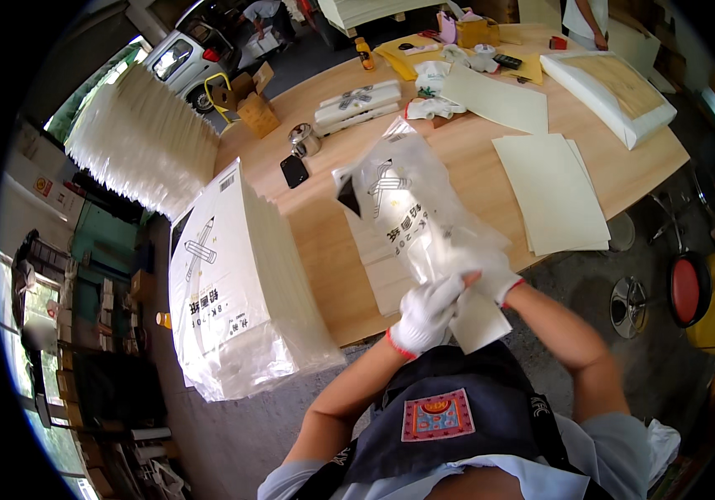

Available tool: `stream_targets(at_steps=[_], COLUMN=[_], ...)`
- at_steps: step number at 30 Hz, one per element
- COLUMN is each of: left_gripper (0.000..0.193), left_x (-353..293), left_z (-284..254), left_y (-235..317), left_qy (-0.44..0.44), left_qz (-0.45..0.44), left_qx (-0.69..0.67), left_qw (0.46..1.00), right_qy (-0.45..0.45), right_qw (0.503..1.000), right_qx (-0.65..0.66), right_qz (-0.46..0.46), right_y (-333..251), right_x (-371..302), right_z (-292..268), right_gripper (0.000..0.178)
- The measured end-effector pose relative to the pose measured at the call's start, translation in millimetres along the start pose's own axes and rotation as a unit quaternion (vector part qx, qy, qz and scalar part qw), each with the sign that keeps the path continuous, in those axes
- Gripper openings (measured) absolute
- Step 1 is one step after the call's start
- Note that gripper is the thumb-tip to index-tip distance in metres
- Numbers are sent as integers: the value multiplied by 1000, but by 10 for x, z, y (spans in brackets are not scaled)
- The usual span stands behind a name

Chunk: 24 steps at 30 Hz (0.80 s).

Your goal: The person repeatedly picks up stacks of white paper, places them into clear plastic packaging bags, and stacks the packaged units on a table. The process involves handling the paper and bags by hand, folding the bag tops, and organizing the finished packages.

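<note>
A clear printed plastic bag with a pencil drawing slants over the table's near edge in front of me. White paper sticks out of its near end, between my hands. My left hand, in a white knit glove with a red cuff, is closed at the bag's near end, fingers bent around it. My right hand, gloved alike, is against the bag's right side; its fingers are blurred and partly hidden by the plastic. More pale paper lies under the bag on the table.
At left stands a tall stack of filled bags, with another high stack behind it. A phone, a metal pot and wrapped packs lie beyond. Cream sheets and a white-wrapped paper stack are right. A stool stands beside the table.
</note>
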<state>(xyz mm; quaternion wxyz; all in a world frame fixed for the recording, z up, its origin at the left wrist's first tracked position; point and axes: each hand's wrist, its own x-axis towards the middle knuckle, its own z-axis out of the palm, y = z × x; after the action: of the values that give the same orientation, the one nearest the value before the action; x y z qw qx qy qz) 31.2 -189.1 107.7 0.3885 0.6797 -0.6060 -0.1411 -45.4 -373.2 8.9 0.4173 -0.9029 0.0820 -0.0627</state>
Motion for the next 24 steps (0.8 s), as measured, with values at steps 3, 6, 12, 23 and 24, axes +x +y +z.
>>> stream_targets(at_steps=[3,6,12,23,24], left_gripper=[34,37,33,20,18], left_x=[303,291,178,-1424,-1617], left_z=[186,233,262,558,578], left_y=[189,542,-103,-1185,-1240], left_qy=[58,-40,66,226,269], left_qz=[16,-8,-81,-129,-203], left_qx=[-26,0,43,229,249], left_qw=[998,999,994,938,908], right_qy=[120,195,5,155,140], right_qw=[980,921,942,900,906], right_qx=[-144,-324,-320,-387,-385], right_qz=[-65,-98,102,124,108], right_y=[-440,-619,-766,-255,-352], right_x=[123,188,-416,-1104,-1143], right_z=[59,174,296,253,254], right_gripper=[32,33,44,24,23])
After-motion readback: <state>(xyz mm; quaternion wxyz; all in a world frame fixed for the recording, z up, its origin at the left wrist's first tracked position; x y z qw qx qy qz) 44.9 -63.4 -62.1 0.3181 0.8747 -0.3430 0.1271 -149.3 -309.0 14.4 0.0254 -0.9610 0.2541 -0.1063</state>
